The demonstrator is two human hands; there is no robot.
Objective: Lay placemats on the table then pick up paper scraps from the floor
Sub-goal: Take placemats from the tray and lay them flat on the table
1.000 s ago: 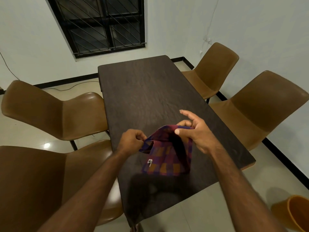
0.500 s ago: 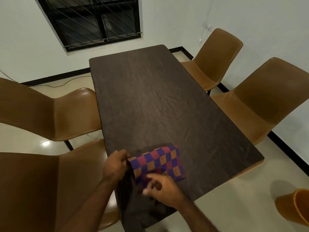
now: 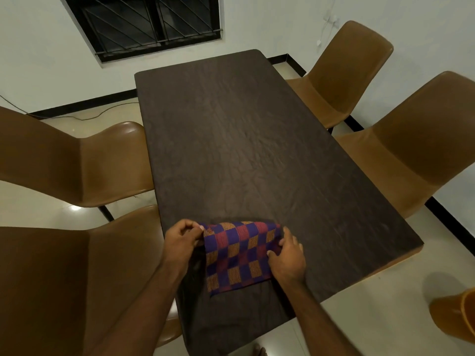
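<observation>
Your left hand (image 3: 182, 238) and right hand (image 3: 286, 256) each pinch the checked placemat (image 3: 237, 255) on the table (image 3: 244, 140).

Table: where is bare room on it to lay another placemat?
The table is bare from the checked placemat up to its far end by the window, and also between the placemat and the edge by the two right chairs. It is crowded only at the near end, where the left hand and the right hand grip the placemat's sides.
</observation>
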